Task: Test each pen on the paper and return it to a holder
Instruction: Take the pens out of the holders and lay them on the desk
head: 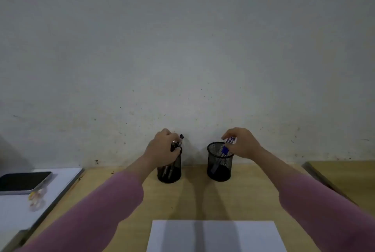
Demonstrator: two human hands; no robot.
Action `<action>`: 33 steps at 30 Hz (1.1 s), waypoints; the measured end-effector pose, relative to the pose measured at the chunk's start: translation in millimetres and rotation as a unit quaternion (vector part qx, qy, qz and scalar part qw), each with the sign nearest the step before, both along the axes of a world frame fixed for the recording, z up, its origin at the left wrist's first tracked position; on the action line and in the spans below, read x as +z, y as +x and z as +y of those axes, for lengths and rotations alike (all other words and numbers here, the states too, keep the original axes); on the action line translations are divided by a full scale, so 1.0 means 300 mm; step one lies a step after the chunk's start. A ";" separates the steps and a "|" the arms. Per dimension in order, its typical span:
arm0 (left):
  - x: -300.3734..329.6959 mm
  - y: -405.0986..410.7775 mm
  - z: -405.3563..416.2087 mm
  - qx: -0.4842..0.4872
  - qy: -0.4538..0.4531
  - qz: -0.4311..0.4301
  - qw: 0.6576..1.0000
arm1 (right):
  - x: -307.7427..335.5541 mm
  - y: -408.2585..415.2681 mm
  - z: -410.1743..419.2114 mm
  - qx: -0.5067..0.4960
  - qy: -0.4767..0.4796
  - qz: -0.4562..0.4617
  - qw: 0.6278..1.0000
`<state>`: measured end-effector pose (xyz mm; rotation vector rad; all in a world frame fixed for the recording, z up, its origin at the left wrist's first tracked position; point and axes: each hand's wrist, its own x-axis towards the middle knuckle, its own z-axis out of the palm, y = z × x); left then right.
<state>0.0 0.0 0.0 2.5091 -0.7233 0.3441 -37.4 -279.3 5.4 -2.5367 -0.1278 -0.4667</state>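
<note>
Pens (177,143): a dark bunch stands in the left mesh holder (169,172), lower centre of frame, tops poking above the rim. Left hand (164,148) is on them, fingers curled round the bunch at the rim, so that grip is closed on the pens. Right mesh holder (219,162) stands just right of centre, apart from the left one, both on the desk (192,197) close to the wall (182,48). Blue pen (224,150) leans in the right holder, lower end down inside, upper end at the right hand (242,143). Right grip pinches the blue pen's top between fingertips and thumb, above the holder's rim. White paper (215,235) lies flat at bottom centre, nearer the camera than both holders, touching neither. Pink sleeves (105,207) cover both forearms. Lower left: a white surface (60,182) beside the desk carries a dark phone (24,181) and a small clear item with yellow on it (37,199), too blurred to tell. Another wooden surface (345,174) at right edge.
</note>
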 end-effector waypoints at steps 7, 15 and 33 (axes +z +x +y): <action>0.065 0.088 -0.062 -0.116 0.165 -0.044 0.978 | 0.021 0.086 -0.046 0.057 -0.145 0.054 0.986; 0.138 0.135 0.015 -0.109 0.311 -0.085 0.940 | 0.016 0.099 -0.082 0.078 -0.127 0.093 0.985; 0.111 0.185 0.112 -0.071 0.170 0.108 0.977 | 0.063 0.074 -0.075 0.034 -0.045 0.130 0.990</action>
